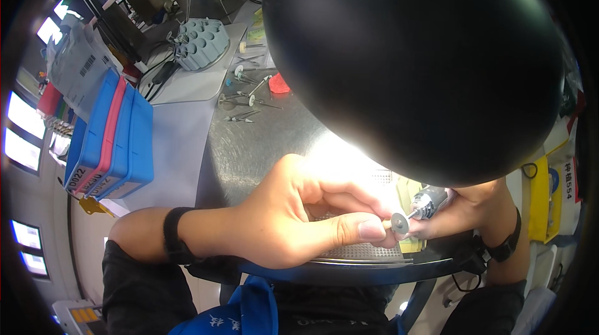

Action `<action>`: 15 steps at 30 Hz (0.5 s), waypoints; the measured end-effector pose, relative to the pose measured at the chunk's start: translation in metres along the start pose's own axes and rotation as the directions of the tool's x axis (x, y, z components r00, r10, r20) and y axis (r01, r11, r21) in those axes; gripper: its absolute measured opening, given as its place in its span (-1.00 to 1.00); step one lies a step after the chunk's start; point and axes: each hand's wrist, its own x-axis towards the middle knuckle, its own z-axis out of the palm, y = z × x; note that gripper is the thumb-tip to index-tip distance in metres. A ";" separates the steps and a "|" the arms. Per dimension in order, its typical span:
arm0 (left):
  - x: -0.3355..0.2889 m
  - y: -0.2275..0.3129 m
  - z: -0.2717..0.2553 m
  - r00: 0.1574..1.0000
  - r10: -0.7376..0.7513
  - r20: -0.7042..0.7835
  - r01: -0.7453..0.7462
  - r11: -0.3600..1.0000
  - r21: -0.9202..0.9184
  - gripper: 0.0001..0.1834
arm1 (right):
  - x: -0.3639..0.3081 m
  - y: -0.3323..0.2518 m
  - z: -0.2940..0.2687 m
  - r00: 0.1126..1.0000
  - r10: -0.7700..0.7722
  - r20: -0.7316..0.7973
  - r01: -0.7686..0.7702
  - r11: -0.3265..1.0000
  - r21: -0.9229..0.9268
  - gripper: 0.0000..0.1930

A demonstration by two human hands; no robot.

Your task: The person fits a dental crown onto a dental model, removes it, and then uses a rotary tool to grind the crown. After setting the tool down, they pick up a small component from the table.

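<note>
My right hand [462, 211] is wrapped round a metal rotary handpiece [430, 201], partly hidden under the dark lamp head. From its tip sticks a thin shank with a round grey disc [400, 223]. Thumb and fingers of my left hand [293, 223] are closed in a pinch right beside the disc. Between them a small pale yellowish piece [387, 224] shows, too covered to name. The disc is at or very close to this piece; whether they touch I cannot tell. Both hands meet above a perforated metal plate [362, 252] at the bench's near edge.
A large black lamp head [412, 67] hangs over the bench's right side. Loose rotary burs and discs [251, 99] lie by a red lump [279, 83] on the metal bench top [249, 148]. Stacked blue trays [134, 141] stand left; a grey holder [203, 45] stands behind.
</note>
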 end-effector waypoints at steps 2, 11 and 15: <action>0.000 -0.001 0.001 1.000 0.008 -0.007 -0.009 0.998 -0.056 -0.75 | 0.001 0.001 0.001 1.000 0.000 0.005 -0.001 1.000 0.002 -0.50; 0.000 0.001 -0.001 0.998 -0.053 0.018 0.054 0.999 -0.008 -0.76 | -0.003 0.008 0.013 0.998 -0.007 -0.062 0.019 0.982 0.187 -0.52; 0.000 0.000 -0.001 0.997 -0.070 0.020 0.071 0.997 -0.035 -0.75 | -0.001 0.005 0.009 0.996 -0.001 -0.086 0.015 0.986 0.164 -0.52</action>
